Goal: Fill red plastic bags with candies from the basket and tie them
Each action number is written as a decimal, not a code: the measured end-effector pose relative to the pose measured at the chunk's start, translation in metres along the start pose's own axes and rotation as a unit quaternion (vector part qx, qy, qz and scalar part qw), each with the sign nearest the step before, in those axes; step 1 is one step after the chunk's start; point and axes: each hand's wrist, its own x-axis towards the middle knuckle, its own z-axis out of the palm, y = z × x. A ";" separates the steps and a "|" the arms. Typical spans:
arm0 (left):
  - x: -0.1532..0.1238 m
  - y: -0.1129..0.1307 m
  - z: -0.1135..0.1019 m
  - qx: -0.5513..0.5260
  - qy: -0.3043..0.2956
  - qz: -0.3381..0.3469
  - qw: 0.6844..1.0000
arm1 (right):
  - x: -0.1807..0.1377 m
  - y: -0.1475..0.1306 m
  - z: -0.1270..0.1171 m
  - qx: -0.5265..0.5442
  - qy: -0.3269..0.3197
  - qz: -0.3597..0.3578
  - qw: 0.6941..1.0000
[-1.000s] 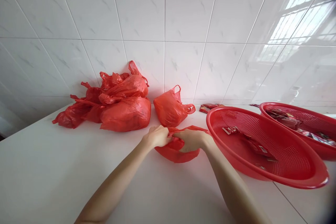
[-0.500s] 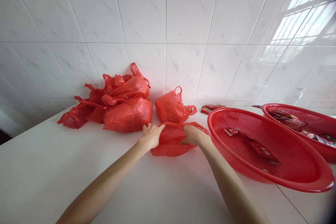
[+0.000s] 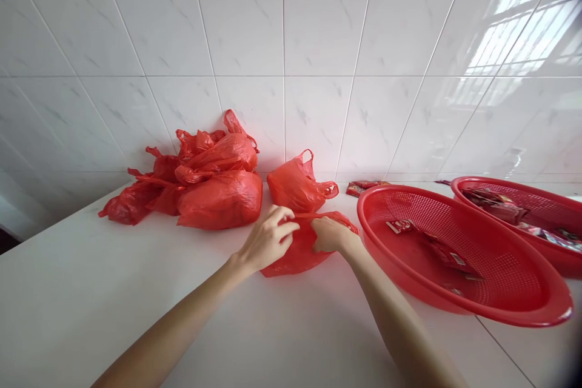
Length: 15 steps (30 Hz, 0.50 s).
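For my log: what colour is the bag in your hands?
Red; the bag shows best in the head view.

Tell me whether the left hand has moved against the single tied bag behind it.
Yes. The left hand has shifted right, toward the right hand, now directly below the tied bag.

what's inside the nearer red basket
The nearer red basket holds a few red snack packets lying on its mesh bottom. Its near wall hides the closest part of the bottom.
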 end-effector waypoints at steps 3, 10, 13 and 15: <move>0.002 0.006 0.007 0.033 -0.161 -0.012 0.986 | 0.007 -0.001 0.005 -0.010 -0.004 -0.033 0.999; 0.007 -0.011 0.014 0.096 -0.307 -0.107 0.941 | 0.022 0.002 0.015 -0.026 -0.028 -0.043 0.998; 0.011 -0.022 0.009 0.096 -0.339 -0.125 0.928 | 0.021 0.002 0.015 -0.013 -0.048 -0.027 0.998; 0.014 -0.028 0.006 0.086 -0.355 -0.119 0.923 | 0.019 0.001 0.014 -0.005 -0.069 -0.008 0.998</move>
